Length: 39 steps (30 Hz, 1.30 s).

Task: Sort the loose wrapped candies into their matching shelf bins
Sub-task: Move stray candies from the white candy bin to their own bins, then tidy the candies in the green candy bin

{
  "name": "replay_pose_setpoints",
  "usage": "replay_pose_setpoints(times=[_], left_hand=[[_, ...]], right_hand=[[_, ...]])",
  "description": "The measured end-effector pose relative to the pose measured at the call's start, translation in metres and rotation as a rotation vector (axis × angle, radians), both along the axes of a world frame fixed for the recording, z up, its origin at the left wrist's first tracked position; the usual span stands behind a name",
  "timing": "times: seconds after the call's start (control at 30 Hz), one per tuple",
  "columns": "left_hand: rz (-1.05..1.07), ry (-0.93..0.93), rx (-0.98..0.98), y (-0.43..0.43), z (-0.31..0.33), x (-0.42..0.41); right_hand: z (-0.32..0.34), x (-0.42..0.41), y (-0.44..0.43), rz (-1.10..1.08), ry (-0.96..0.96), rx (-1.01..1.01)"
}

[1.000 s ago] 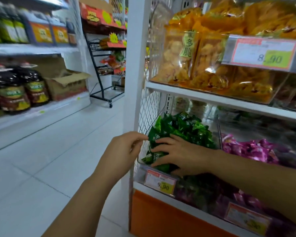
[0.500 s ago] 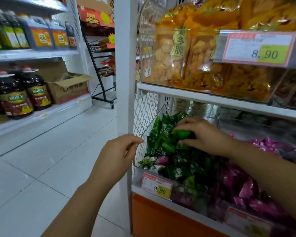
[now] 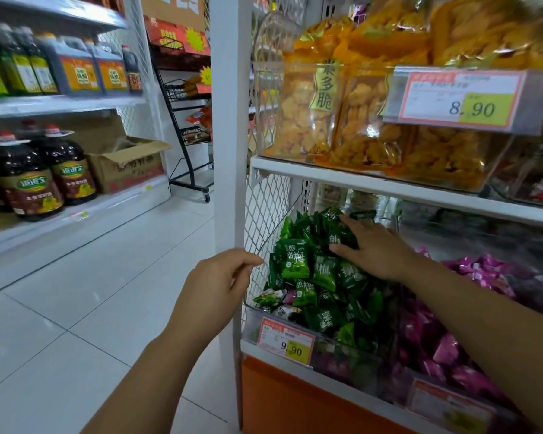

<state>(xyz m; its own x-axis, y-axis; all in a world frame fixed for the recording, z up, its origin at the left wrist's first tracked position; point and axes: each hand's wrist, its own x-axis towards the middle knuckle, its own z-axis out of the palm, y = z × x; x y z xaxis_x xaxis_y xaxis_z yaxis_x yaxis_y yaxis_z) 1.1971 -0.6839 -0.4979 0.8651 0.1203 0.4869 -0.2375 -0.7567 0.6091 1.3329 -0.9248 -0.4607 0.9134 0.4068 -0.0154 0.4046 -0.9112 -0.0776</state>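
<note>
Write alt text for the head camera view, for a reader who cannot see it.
A person's right hand rests, fingers spread, on a heap of green wrapped candies in a clear shelf bin tagged 9.90, beside pink-purple candies. The left hand hovers loosely curled by the white shelf post. Orange snack bags fill the shelf above.

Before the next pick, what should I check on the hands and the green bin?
1. Right hand free: ok, its fingers lie flat on the green candies, gripping nothing.
2. Left hand empty: ok, loosely curled beside the post, nothing showing in it.
3. Green bin sorted: not ok, a pink candy lies among the green near the front left.
4. Pink candy reachable: ok, uncovered, below the right hand.
5. Purple candies close: ok, next bin to the right.
6. More strays deeper down: cannot tell.
</note>
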Motion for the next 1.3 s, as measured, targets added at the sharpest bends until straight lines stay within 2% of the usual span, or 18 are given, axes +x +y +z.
replay_pose_setpoints(times=[0.1,0.13,0.23,0.3,0.4,0.53,0.63,0.73,0.8,0.97,1.13,1.3], left_hand=[[0.0,-0.004,-0.003,0.0,-0.001,0.0],[0.005,-0.002,-0.006,0.0,-0.001,0.001],[0.019,-0.007,0.006,-0.001,-0.001,0.002],[0.014,-0.008,0.003,-0.001,0.0,0.002],[0.003,-0.005,0.001,-0.001,0.0,0.0],[-0.009,0.005,-0.001,0.0,-0.001,0.0],[-0.006,0.015,-0.005,0.001,-0.001,0.001],[-0.009,0.027,-0.003,0.001,0.0,0.001],[-0.007,0.027,0.005,0.001,0.0,0.001],[-0.006,0.019,0.001,0.0,0.0,0.001],[-0.001,0.021,0.006,0.001,-0.001,0.002],[-0.01,0.029,0.02,0.001,0.001,0.001]], right_hand=[[0.001,-0.02,0.002,0.095,-0.181,0.232],[0.0,-0.029,0.005,0.17,-0.222,0.243],[-0.007,-0.048,0.018,0.422,-0.185,0.014],[-0.014,-0.05,0.026,0.489,-0.108,-0.175],[-0.017,-0.039,0.027,0.493,-0.092,-0.313],[-0.013,-0.027,0.021,0.455,-0.107,-0.401],[-0.01,-0.03,0.022,0.445,-0.058,-0.373],[-0.004,-0.039,0.025,0.43,0.025,-0.168],[0.0,-0.046,0.031,0.465,0.0,-0.074],[-0.009,-0.06,0.058,0.612,0.007,-0.159],[-0.018,-0.053,0.074,0.633,-0.122,-0.218],[-0.024,-0.048,0.077,0.579,-0.105,-0.102]])
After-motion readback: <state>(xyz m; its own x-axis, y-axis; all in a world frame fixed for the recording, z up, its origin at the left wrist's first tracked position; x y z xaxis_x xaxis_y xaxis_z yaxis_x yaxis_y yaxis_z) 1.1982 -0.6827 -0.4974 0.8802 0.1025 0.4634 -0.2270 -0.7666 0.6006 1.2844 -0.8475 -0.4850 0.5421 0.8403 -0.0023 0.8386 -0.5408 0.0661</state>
